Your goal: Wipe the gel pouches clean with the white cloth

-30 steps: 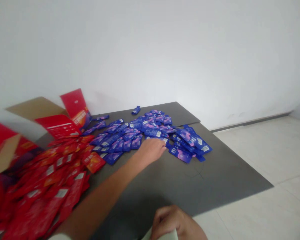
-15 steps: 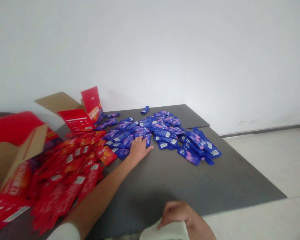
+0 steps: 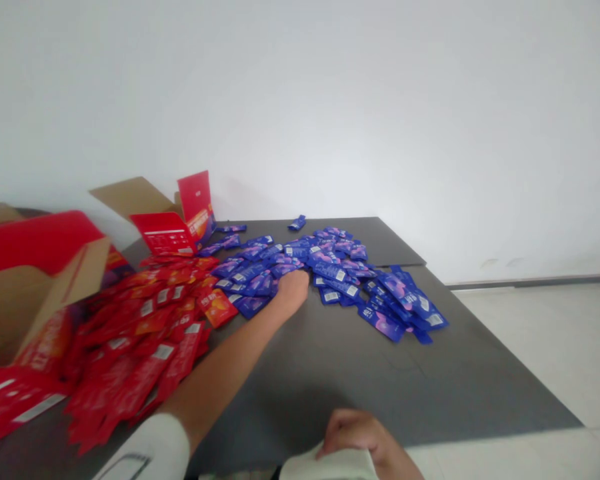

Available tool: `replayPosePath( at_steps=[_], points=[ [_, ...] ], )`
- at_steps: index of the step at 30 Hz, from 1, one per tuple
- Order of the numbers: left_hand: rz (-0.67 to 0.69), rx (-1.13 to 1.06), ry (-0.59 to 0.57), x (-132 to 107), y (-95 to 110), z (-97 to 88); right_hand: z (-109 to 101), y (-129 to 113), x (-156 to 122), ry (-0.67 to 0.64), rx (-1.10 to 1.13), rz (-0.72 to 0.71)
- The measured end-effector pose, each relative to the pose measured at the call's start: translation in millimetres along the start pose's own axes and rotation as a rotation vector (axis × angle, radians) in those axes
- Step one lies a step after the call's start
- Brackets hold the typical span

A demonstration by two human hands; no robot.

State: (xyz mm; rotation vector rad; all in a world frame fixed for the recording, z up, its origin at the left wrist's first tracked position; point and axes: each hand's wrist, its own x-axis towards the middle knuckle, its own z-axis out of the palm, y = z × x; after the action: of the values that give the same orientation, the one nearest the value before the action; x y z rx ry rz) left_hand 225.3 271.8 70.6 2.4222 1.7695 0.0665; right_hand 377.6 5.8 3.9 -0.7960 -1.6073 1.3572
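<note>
My left hand (image 3: 294,288) reaches out to the near edge of a loose pile of blue sachets (image 3: 325,257) with pink and purple print and white barcode labels. Its fingers are curled under and face away, so whatever lies in them is hidden. Close to my body at the bottom, my right hand (image 3: 353,430) is closed around a fold of pale cloth (image 3: 330,465). Left of my forearm lies a heap of red and orange sachets (image 3: 140,333), overlapping one another.
An opened red carton (image 3: 163,233) stands behind the red heap, and a larger open one (image 3: 45,287) is at the far left. One blue sachet (image 3: 297,223) lies apart at the back of the dark grey table (image 3: 380,393). A white wall rises behind.
My left hand has shifted slightly right, and its spread fingers have curled in. My right hand keeps its hold on the cloth. The view has moved a little.
</note>
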Motion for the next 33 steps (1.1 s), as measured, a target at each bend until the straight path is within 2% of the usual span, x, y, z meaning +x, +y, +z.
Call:
replayPosePath(
  at_steps=[4,8,10,13,17,21,24,26,28,30,33],
  points=[
    [0.022,-0.074,-0.018,-34.1,-12.7,-8.9,-2.9,1.3,-2.5,-0.020,-0.015,0.018],
    [0.079,-0.222,-0.047,-95.6,-31.1,-17.0,-6.0,2.0,-1.7,-0.024,-0.033,0.004],
    [0.081,-0.306,-0.043,-129.7,-39.6,-15.5,-7.7,2.0,-0.4,-0.056,-0.050,0.019],
    [0.044,-0.407,-0.038,-171.6,-52.1,-0.9,-9.2,-2.1,2.8,-0.107,-0.078,0.052],
    [0.012,-0.490,0.000,-207.6,-66.8,31.2,-8.5,-12.7,7.7,-0.076,-0.141,0.050],
    [0.095,-0.346,0.169,-246.4,-71.3,48.0,-8.6,-9.1,6.4,0.043,-0.222,0.047],
    [0.193,-0.273,0.244,-279.3,-72.7,50.1,-7.9,0.6,5.3,0.298,-0.258,0.119],
    [0.290,-0.237,0.240,-296.4,-76.3,52.8,-5.4,1.1,11.2,0.463,-0.296,0.190],
    [0.385,-0.195,0.226,-306.5,-81.6,57.7,-0.6,-6.3,25.3,0.542,-0.375,0.228],
    [0.455,-0.166,0.210,-310.0,-86.8,63.3,7.1,-18.5,45.3,0.525,-0.490,0.198],
    [0.483,-0.160,0.188,-308.2,-90.7,69.8,25.9,-31.0,75.4,0.309,-0.652,-0.003]
  ],
)
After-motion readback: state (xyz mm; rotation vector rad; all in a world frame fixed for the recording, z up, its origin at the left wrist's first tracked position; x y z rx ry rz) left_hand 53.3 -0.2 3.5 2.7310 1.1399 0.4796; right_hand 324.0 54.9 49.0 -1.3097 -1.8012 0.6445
